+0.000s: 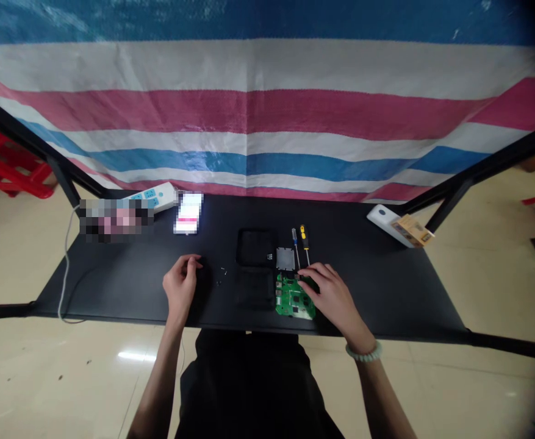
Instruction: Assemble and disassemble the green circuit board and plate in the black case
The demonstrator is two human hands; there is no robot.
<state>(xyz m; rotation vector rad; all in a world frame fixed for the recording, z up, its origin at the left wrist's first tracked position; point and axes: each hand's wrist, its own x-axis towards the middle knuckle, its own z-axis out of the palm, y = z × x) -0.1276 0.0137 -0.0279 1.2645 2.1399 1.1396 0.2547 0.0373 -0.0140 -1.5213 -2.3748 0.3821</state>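
Note:
My left hand point(181, 283) rests over the black table with fingers curled in and thumb against them; nothing shows in it. Several tiny screws point(224, 271) lie to its right. My right hand point(330, 294) has thumb and index finger at the upper right edge of a green circuit board point(290, 299), gripping it there; its palm hides part of that side. Just above the board is a square grey metal plate point(285, 259). Left of these sit two black casing halves, an open frame-like one point(254, 230) and a darker one point(254, 289) nearer me.
Behind my right hand lie a blue-handled screwdriver point(294, 234) and a yellow-and-black screwdriver point(304, 235). A lit phone point(188, 213) and a white power strip point(164, 196) are at back left. A white device point(386, 221) with a card point(413, 230) is at back right. Striped sheeting point(244, 110) hangs behind.

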